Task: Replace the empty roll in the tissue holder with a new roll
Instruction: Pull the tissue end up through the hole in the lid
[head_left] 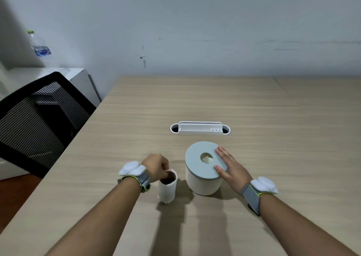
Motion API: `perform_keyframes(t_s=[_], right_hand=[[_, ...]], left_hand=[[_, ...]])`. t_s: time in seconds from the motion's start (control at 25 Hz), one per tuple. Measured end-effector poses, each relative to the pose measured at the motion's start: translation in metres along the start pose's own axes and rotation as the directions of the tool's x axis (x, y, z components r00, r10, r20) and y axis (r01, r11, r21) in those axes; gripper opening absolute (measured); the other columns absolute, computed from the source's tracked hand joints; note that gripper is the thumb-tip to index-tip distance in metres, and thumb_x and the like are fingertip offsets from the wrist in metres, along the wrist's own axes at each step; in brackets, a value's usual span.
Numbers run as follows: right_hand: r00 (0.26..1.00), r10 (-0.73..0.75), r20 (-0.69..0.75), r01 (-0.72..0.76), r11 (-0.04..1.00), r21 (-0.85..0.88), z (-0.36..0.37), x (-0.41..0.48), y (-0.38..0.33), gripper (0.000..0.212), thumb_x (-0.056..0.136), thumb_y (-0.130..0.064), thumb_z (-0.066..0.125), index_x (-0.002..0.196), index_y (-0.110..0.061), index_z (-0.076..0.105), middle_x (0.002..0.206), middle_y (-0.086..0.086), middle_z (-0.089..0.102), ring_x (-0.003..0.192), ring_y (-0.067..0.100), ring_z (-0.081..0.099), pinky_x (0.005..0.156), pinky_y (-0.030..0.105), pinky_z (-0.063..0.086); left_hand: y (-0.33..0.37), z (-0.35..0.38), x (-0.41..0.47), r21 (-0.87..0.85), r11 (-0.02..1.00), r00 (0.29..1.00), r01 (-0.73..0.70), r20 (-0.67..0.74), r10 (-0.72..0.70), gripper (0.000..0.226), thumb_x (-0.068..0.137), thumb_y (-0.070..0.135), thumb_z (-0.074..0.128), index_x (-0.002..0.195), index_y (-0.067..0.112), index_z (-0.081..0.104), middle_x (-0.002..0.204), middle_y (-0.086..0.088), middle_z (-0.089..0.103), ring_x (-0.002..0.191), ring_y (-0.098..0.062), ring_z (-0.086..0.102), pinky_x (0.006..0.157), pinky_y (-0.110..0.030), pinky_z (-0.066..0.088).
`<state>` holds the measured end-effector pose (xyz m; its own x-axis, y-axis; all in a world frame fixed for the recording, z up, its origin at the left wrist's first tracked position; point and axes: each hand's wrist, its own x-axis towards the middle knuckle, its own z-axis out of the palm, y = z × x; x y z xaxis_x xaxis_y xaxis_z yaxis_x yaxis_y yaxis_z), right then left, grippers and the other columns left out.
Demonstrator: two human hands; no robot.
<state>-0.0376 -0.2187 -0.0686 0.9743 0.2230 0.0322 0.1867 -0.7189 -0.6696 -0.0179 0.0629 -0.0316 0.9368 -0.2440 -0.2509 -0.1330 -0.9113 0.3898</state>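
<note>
A round white tissue holder (203,183) stands on the wooden table, capped by a grey lid (195,164) with a centre hole where a tuft of tissue (207,159) shows. My right hand (228,168) rests flat on the lid's right side, fingers spread. Just left of the holder stands a slim, nearly used-up white roll (167,190) with a dark hollow core. My left hand (156,167) pinches this roll's top rim, a finger reaching into the core. Both wrists carry grey straps with white pods.
A white cable tray (200,129) is set into the table (254,109) behind the holder. A black mesh chair (39,115) stands off the table's left edge. A water bottle (38,45) sits on a white cabinet at the far left.
</note>
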Motion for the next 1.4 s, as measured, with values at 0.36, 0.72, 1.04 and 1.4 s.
perform_keyframes(t_s=[0.36,0.72,1.04,1.4], right_hand=[[1.000,0.007,0.012,-0.006,1.000,-0.016,0.000,-0.001,-0.002,0.059,0.092,-0.033,0.050,0.144,-0.026,0.023,0.158,-0.006,0.016,0.143,0.010,0.020,0.109,0.023,0.022],[1.000,0.012,0.020,-0.012,1.000,-0.025,0.000,-0.002,-0.003,0.060,0.091,-0.036,0.049,0.145,-0.027,0.023,0.158,-0.007,0.015,0.143,0.011,0.021,0.115,0.033,0.027],[1.000,0.015,0.022,-0.014,0.999,-0.036,-0.001,-0.002,0.001,0.060,0.090,-0.043,0.047,0.144,-0.032,0.022,0.158,-0.012,0.014,0.143,0.009,0.023,0.115,0.039,0.030],[1.000,0.006,0.019,-0.005,0.998,-0.057,-0.002,-0.002,-0.001,0.059,0.090,-0.040,0.047,0.144,-0.030,0.024,0.158,-0.012,0.014,0.142,0.010,0.025,0.112,0.042,0.033]], left_hand=[[-0.020,-0.002,0.002,-0.073,0.987,0.981,0.140,-0.124,-0.149,0.024,0.077,0.035,0.060,0.097,0.026,0.069,0.094,0.002,0.069,0.089,-0.020,0.061,0.071,-0.026,0.044],[0.087,-0.012,0.036,0.193,0.942,0.930,-0.274,-0.195,0.310,0.025,0.079,0.039,0.061,0.102,0.034,0.069,0.109,-0.002,0.057,0.107,-0.024,0.048,0.083,-0.033,0.033],[0.100,0.016,0.058,0.235,0.948,0.950,-0.214,-0.175,0.258,0.023,0.074,0.044,0.060,0.087,0.029,0.073,0.106,0.000,0.056,0.103,-0.025,0.046,0.076,-0.032,0.029],[0.105,-0.060,0.044,-0.247,0.911,0.867,-0.331,-0.461,0.190,0.005,0.072,0.019,0.058,0.071,0.022,0.061,0.058,0.012,0.055,0.060,-0.012,0.052,0.060,-0.024,0.040]])
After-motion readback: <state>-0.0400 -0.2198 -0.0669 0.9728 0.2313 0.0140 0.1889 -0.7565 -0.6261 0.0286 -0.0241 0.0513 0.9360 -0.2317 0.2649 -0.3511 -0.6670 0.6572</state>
